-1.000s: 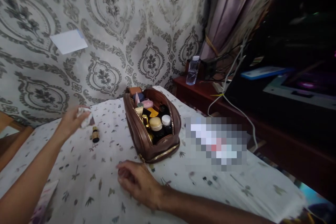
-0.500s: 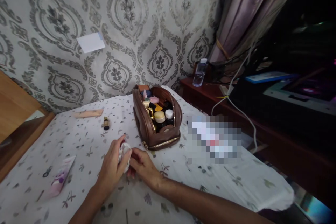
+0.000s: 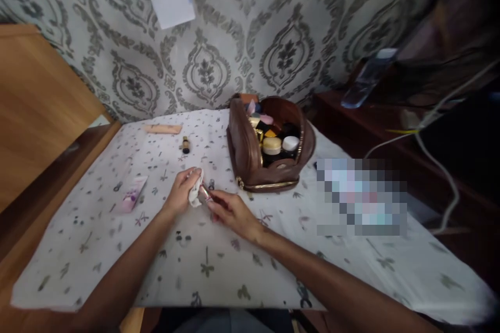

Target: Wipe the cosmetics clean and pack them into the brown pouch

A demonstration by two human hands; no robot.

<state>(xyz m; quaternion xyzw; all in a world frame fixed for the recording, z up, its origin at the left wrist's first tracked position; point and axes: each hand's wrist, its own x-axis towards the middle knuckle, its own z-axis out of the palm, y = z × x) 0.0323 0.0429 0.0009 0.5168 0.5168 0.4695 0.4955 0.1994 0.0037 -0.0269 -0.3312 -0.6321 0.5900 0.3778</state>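
Moved inward since earlier, left hand (image 3: 180, 193) closes fingers around white tissue (image 3: 194, 198) while right hand (image 3: 235, 214) pinches small shiny tube (image 3: 205, 194) between fingertips.

Brown bag (image 3: 242, 145), open, gold zip, far middle on white sheet (image 3: 222, 281) with leaf shapes. In bag: 2 jars, 1 with cream lid (image 3: 272, 143), 1 with white lid (image 3: 290, 142). Tiny dark bottle (image 3: 185, 145) left of bag. Flat peach thing (image 3: 163, 129) far left. Pink and white tube (image 3: 133, 195) lying nearer, left. Pale paper (image 3: 173, 8) on swirly wall (image 3: 287, 52). Clear bottle (image 3: 365, 80) on dark red desk (image 3: 330, 109), far right. White cord (image 3: 439, 166), yellow tie (image 3: 398, 131) on it. Wood panel (image 3: 42, 88) at left. Thing right of bag too blurred to tell.
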